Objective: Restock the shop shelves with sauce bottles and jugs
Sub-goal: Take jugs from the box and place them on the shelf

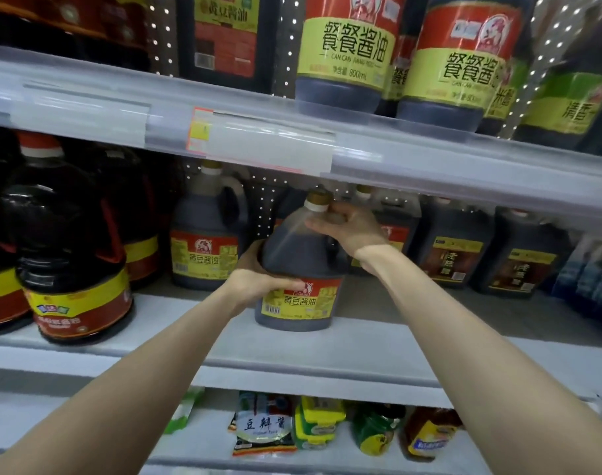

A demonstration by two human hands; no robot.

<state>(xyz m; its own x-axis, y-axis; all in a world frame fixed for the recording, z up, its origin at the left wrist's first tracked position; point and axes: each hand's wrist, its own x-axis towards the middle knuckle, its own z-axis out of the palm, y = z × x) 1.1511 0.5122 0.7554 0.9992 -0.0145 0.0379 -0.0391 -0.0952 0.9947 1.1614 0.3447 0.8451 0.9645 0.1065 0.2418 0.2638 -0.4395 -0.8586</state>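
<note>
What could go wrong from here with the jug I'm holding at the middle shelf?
The cap of the jug is close under the upper shelf rail; lifting could knock it. The jug is near the front of the middle shelf, so letting go with the left hand or right hand now might let it tip forward. Pushing back leftward could bump the matching jug behind.

white shop shelving (378, 341) — perforated back panel (287, 46), clear price rails (87, 108)

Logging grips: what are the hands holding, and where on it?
A jug: the left hand grips its left side at the label, the right hand its top beside the cap.
</note>
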